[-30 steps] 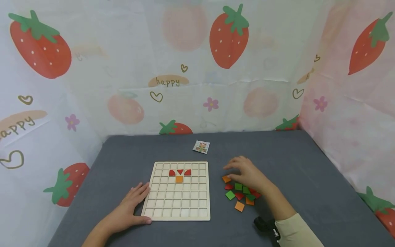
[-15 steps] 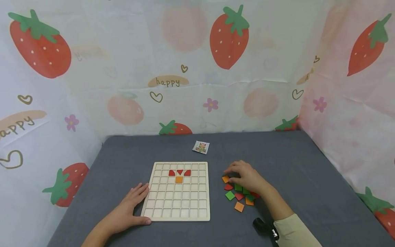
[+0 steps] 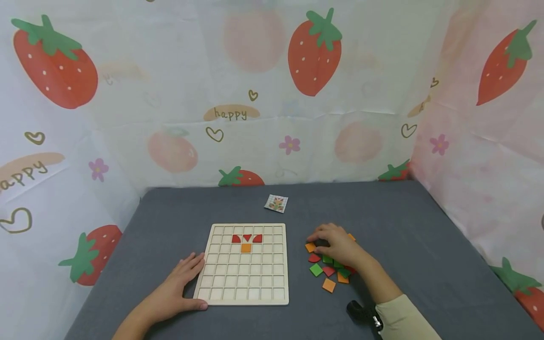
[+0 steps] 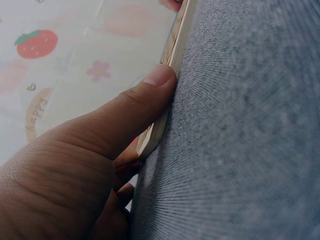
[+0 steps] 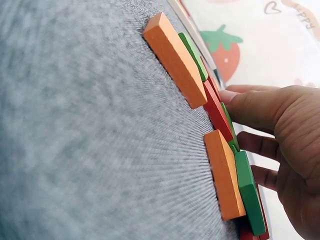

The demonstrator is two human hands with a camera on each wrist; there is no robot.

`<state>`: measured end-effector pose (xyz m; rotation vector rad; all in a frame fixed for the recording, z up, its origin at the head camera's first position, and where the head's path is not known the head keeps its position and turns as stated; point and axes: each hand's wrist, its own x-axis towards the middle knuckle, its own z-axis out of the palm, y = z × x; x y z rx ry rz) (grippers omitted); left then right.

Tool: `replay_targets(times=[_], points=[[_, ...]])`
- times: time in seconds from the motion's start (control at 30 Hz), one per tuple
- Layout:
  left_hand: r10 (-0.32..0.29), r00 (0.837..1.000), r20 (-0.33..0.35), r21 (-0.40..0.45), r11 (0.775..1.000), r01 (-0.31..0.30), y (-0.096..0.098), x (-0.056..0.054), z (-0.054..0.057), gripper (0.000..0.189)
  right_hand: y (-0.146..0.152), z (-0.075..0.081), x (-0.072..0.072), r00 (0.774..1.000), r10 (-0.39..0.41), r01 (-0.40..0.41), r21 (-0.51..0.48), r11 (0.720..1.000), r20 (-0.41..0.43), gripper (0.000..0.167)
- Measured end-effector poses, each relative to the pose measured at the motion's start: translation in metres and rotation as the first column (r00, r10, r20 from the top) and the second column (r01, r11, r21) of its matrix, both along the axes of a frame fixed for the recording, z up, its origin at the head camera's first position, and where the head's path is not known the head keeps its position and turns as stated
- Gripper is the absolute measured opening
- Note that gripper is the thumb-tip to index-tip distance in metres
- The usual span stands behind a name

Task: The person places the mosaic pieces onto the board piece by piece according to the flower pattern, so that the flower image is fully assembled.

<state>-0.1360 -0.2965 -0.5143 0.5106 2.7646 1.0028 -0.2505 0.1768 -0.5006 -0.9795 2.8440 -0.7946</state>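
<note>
A pale wooden grid board (image 3: 263, 278) lies on the table, with a few red tiles (image 3: 247, 237) and one orange square (image 3: 246, 248) in its upper cells. My left hand (image 3: 180, 285) rests along the board's left side, fingers straight, with the thumb on the near corner. In the left wrist view that thumb (image 4: 135, 110) lies along the board's edge (image 4: 172, 55). Over the far end of a loose tile pile, my right hand (image 3: 337, 243) has its thumb and index finger at the edges of an orange tile (image 3: 310, 248). Its curled fingers hide part of the pile.
Green tiles (image 3: 316, 269), red tiles (image 3: 328, 271) and an orange square (image 3: 329, 285) lie loose right of the board. A small printed pattern card (image 3: 276, 203) sits behind it. A black strap (image 3: 359, 311) hangs by the right sleeve. Strawberry-print cloth (image 3: 297, 156) walls the table.
My right hand has lowered slightly, bringing thumb and index finger to the orange tile. Another orange tile shows behind the hand. The left hand and board stay in place.
</note>
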Motion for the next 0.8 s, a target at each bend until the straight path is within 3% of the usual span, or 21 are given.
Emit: replay_targets(times=[0.8], points=[[0.000, 1.000, 0.022, -0.017, 1.000, 0.001, 0.0016, 0.0011, 0.0055, 0.116, -0.0009, 0.0017, 0.0014, 0.999, 0.014, -0.014, 0.023, 1.000, -0.028, 0.025]])
